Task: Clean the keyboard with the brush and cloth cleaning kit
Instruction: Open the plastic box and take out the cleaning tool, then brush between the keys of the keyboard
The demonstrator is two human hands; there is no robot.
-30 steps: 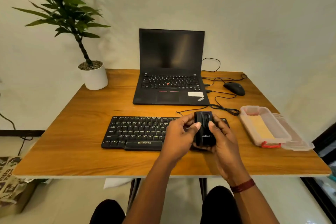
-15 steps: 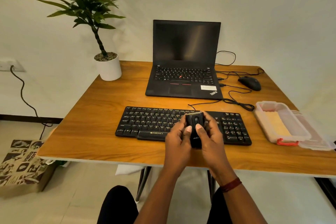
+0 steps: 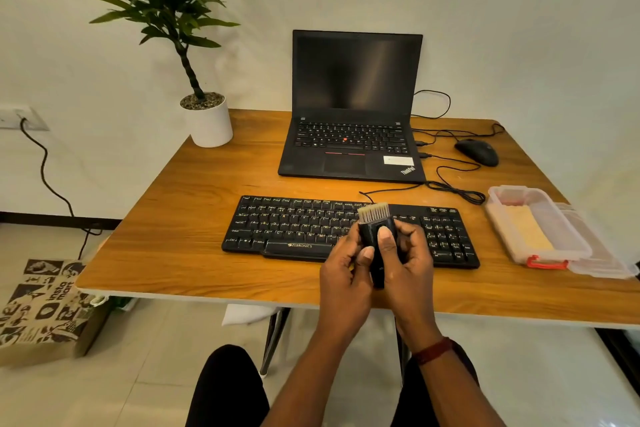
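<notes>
A black keyboard lies across the middle of the wooden table. Above its front right part I hold a small black cleaning brush upright, pale bristles fanned out at its top. My left hand grips the brush body from the left, thumb on its side. My right hand grips it from the right, thumb pressed on its front face. A yellow cloth lies inside a clear plastic box at the right of the table.
An open black laptop stands behind the keyboard. A black mouse and loose cables lie at the back right. A potted plant stands at the back left corner. The box lid lies beside the box. A paper bag sits on the floor.
The pale bristles now stick out of the top of the black brush body; earlier it showed only black. My view has shifted left and both hands stay on the brush.
</notes>
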